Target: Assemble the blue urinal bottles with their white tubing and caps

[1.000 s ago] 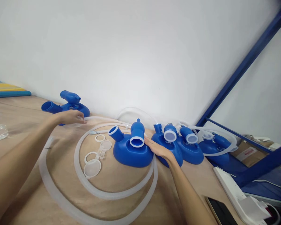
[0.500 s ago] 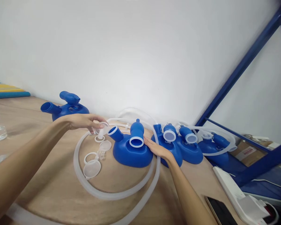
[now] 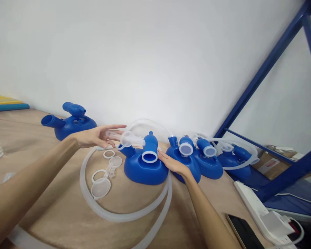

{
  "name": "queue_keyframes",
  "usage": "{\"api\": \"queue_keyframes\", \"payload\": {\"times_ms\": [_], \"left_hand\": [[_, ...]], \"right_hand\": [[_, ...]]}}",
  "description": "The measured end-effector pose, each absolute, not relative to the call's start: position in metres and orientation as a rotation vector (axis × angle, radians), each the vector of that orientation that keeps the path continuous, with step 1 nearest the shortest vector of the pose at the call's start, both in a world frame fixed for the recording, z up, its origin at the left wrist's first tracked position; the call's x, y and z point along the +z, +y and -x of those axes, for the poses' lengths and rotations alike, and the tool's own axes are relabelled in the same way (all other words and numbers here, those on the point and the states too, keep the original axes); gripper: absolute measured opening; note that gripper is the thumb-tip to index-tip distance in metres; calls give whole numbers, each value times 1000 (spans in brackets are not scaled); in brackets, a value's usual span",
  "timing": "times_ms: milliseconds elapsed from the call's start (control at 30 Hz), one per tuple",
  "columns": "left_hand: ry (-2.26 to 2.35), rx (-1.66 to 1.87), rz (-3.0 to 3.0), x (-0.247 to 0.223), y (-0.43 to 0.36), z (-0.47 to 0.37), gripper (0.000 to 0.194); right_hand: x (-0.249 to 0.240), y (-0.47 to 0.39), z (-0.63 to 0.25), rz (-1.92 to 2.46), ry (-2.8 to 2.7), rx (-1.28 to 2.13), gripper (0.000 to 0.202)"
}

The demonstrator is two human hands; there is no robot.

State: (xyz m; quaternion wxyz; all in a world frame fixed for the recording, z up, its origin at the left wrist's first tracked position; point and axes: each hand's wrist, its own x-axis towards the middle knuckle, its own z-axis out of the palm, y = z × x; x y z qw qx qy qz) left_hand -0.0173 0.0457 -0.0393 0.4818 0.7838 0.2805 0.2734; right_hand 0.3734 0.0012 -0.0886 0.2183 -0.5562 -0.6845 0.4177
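A blue plastic urinal bottle with a slanting spout and a handle ending in a white-rimmed opening stands before me. My right hand lies against its right side, fingers stretched out. To the left of the spout, my left hand has its fingers spread in the air. A blurred translucent cap is at the spout's mouth, close to those fingertips; whether it rests there or touches them, I cannot tell. White rings and clear round lids lie below my left hand, inside a looped translucent hose.
More blue bottles with hoses stand at right. Another blue bottle is at back left, against the wall. A phone and a white power strip lie at front right, beside a blue metal frame.
My left hand has risen slightly and spread its fingers. The cap that was at its fingertips is now over at the spout. My right hand stays against the bottle.
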Motion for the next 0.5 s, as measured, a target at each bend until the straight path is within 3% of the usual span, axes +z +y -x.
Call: {"api": "queue_keyframes", "payload": {"times_ms": [133, 367, 500], "left_hand": [[930, 801, -2015, -39, 38, -24, 74], [1149, 1448, -1926, -52, 68, -6, 70], [1268, 1529, -1887, -55, 79, 8, 72]], "right_hand": [[-89, 0, -372, 1542, -1872, 1160, 106], [-86, -3, -371, 1550, -1886, 1169, 109], [-84, -4, -370, 1561, -1869, 1179, 105]]}}
